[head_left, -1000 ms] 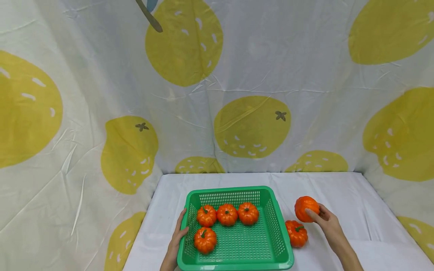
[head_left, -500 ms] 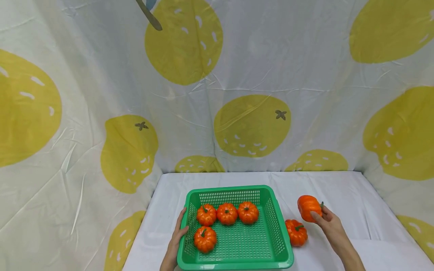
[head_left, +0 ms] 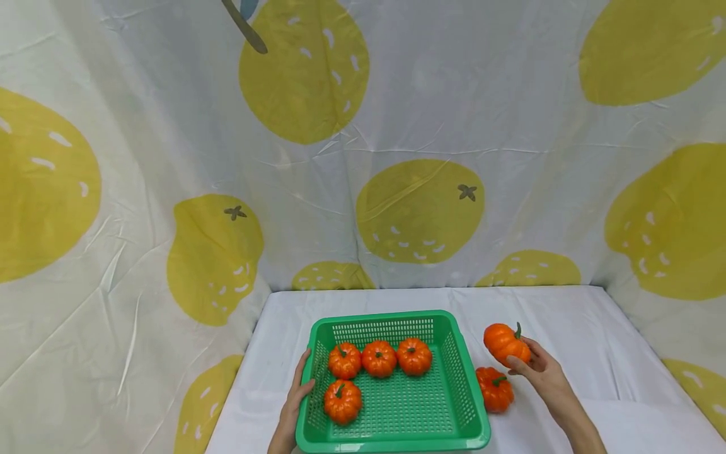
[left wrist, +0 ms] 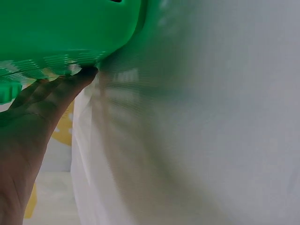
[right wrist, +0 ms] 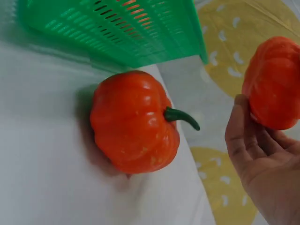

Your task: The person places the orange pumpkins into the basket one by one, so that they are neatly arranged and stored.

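My right hand [head_left: 544, 375] holds a small orange toy pumpkin [head_left: 503, 343] above the table, its green stem pointing up. The right wrist view shows the fingers around the underside of this pumpkin [right wrist: 276, 84]. Below it, a second pumpkin [head_left: 495, 392] lies on the table, right beside the green plastic basket [head_left: 478, 416]. My left hand [head_left: 292, 403] holds the basket's left side, thumb over the rim and fingers along the outer wall. In the basket, several pumpkins [head_left: 379, 359] sit in a back row, with another pumpkin [head_left: 343, 401] at the front left.
A white cloth covers the table [head_left: 567, 315]. Lemon-printed curtains [head_left: 420, 126] hang behind and on both sides. The basket has raised, slotted walls [right wrist: 108, 28].
The held pumpkin has turned in my right hand: its stem pointed right half a second ago and points up now. It also shifted slightly left. The left hand and basket stay in place.
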A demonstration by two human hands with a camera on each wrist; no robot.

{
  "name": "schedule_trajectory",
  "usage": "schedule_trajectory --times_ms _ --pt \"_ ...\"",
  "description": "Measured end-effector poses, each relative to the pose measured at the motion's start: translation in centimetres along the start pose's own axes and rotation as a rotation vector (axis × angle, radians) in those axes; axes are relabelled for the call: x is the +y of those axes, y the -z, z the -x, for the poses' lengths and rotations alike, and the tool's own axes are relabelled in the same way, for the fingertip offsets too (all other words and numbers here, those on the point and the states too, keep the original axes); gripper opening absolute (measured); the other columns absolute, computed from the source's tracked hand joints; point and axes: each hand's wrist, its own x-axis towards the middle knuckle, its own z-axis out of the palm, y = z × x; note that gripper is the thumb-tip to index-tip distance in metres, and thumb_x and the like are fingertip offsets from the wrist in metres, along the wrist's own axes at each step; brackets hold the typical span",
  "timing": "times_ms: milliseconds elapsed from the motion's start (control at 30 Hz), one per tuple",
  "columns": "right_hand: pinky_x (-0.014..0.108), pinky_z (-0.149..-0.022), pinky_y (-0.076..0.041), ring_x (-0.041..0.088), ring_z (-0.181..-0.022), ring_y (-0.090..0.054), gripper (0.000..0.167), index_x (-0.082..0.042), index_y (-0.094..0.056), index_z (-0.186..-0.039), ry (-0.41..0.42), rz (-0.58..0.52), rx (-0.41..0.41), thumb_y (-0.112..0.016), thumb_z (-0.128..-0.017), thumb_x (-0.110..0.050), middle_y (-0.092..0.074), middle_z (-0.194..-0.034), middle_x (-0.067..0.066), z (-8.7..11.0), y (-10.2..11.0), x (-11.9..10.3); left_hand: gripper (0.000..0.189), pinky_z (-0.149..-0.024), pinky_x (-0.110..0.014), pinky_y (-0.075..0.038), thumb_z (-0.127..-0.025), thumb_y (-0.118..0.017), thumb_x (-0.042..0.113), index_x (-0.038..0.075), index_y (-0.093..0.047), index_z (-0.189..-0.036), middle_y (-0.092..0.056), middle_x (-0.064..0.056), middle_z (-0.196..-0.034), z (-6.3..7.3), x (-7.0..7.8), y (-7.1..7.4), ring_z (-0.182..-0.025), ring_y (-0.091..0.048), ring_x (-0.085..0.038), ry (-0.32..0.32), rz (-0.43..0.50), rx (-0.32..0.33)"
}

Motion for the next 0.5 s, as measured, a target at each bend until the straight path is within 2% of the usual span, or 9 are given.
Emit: schedule_trajectory --times_ms 67,133,233,300,400,500 --pt "0.021 -0.087 -0.051 0.0 -0.096 -0.064 0.068 -0.002 -0.029 -0.16 0.024 0.006 0.007 -0.059 -0.106 -0.032 -0.062 -0.117 -0.025 0.5 -0.4 -0.7 0.063 -0.123 -0.061 -0.017 -0.113 -0.032 0.031 0.035 0.0 -0.167 0.013 -0.009 -0.175 -0.1 0.0 0.0 -0.16 0.003 -0.044 0.001 -0.006 0.004" --pt "0.016 -0.088 -0.05 -0.011 -0.101 -0.058 0.07 -0.003 -0.029 -0.161 0.04 0.006 0.008 -0.061 -0.105 -0.032 -0.062 -0.135 -0.011 1.0 -1.1 -1.5 0.063 -0.124 -0.063 -0.017 -0.112 -0.032 0.032 0.035 -0.001 -0.167 0.013 -0.01 -0.175 -0.1 0.1 -0.1 -0.16 0.002 -0.045 0.004 -0.013 0.01" --pt "0.015 -0.087 -0.051 -0.013 -0.104 -0.055 0.073 -0.007 -0.03 -0.162 0.058 0.015 -0.002 -0.065 -0.103 -0.033 -0.049 -0.156 0.01 1.7 -2.4 -2.7 0.063 -0.124 -0.065 -0.015 -0.112 -0.032 0.031 0.034 -0.002 -0.167 0.011 -0.011 -0.175 -0.3 0.1 -0.2 -0.16 0.001 -0.045 0.001 -0.02 0.021" --pt "0.018 -0.083 -0.052 -0.006 -0.1 -0.058 0.071 -0.011 -0.034 -0.16 0.086 0.033 0.001 -0.068 -0.101 -0.032 -0.051 -0.152 0.014 2.0 -3.5 -3.5 0.063 -0.123 -0.067 -0.013 -0.112 -0.033 0.031 0.033 -0.004 -0.168 0.01 -0.011 -0.175 -0.6 0.0 -0.4 -0.16 0.0 -0.045 -0.009 -0.035 0.038" --pt "0.026 -0.077 -0.055 0.01 -0.091 -0.061 0.068 -0.014 -0.041 -0.154 0.14 0.034 0.008 -0.074 -0.096 -0.027 -0.058 -0.137 0.011 2.2 -5.2 -4.4 0.064 -0.123 -0.069 -0.01 -0.111 -0.035 0.031 0.032 -0.007 -0.168 0.006 -0.011 -0.176 -1.3 -0.2 -0.9 -0.16 0.0 -0.045 -0.02 -0.065 0.073" --pt "0.025 -0.08 -0.054 0.013 -0.097 -0.061 0.072 -0.013 -0.044 -0.152 0.165 0.044 0.011 -0.08 -0.091 -0.026 -0.058 -0.133 0.011 2.2 -7.0 -5.4 0.064 -0.123 -0.07 -0.008 -0.11 -0.037 0.032 0.033 -0.01 -0.168 0.004 -0.01 -0.176 -1.9 -0.2 -1.3 -0.16 -0.001 -0.044 -0.022 -0.087 0.096"
